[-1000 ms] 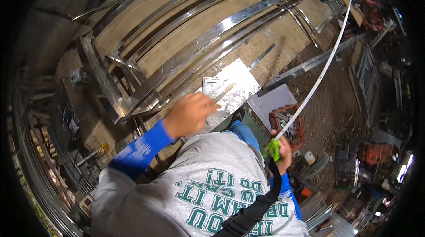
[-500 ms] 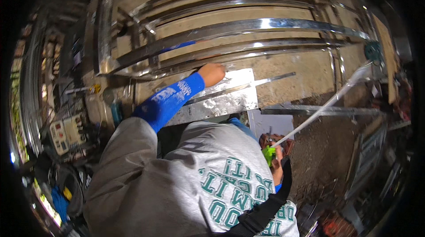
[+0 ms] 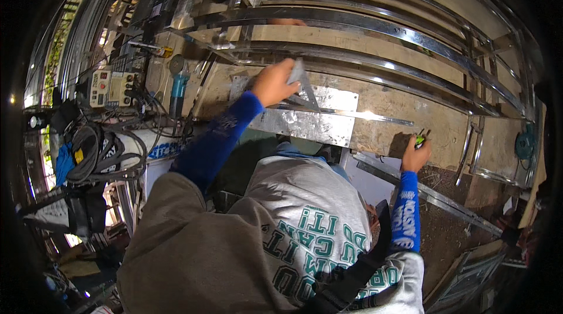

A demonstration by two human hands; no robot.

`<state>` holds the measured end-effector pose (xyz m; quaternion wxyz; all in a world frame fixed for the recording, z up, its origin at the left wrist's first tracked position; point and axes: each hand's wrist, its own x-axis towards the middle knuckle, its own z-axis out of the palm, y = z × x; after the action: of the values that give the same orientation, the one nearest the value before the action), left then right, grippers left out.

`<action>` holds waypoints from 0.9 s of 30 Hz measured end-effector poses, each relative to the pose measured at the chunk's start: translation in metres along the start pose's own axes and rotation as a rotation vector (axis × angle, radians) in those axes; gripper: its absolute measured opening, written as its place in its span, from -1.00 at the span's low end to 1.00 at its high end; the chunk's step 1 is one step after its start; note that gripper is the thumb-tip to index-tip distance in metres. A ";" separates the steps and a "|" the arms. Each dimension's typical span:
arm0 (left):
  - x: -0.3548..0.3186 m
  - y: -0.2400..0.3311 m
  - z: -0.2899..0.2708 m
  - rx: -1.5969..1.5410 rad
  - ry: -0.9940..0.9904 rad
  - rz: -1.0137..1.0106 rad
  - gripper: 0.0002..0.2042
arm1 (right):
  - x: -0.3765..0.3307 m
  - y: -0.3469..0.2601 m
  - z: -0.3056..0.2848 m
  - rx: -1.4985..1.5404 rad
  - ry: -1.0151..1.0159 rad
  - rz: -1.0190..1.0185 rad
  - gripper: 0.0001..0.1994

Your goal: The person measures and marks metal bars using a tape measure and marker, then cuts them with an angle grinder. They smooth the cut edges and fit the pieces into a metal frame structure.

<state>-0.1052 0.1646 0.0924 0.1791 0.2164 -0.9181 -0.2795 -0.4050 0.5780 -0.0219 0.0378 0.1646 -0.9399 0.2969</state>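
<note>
My left hand [image 3: 273,83] is closed on a grey triangular square [image 3: 304,86], tilted over the bench with one corner close to a metal plate [image 3: 334,131]. Across that plate lies a narrow shiny metal strip [image 3: 384,118], its right end reaching past the plate onto the wood. At the bench's front edge, right of the plate, my right hand [image 3: 415,157] grips a small green tape measure [image 3: 419,140]. No extended blade shows from it, and the fingers partly cover it.
A long polished metal tube frame [image 3: 352,19] spans the back of the wooden bench [image 3: 381,141]. At left are a teal angle grinder [image 3: 178,88], a yellow-handled screwdriver [image 3: 164,51], a control box [image 3: 111,88] and coiled cables [image 3: 111,149]. Another teal power tool [image 3: 524,145] sits far right.
My left hand has lifted from the plate and now holds the square. My right hand has come up from beside my body to the bench edge; the long extended tape blade no longer shows.
</note>
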 end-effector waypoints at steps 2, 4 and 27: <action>-0.044 -0.038 -0.007 -0.464 -0.070 -0.446 -0.70 | 0.027 0.007 0.010 -0.122 -0.048 -0.030 -0.35; -0.086 -0.051 -0.019 -0.729 0.022 -0.665 -0.50 | 0.037 0.008 0.019 -0.187 -0.003 -0.053 -0.32; -0.193 -0.088 0.048 -1.382 0.304 -1.122 -0.70 | -0.060 -0.012 0.003 0.020 0.361 0.011 -0.52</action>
<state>0.0618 0.2161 -0.0372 0.2260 0.5110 -0.2715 -0.7836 -0.3440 0.5842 -0.0282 0.2027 0.1038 -0.9157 0.3311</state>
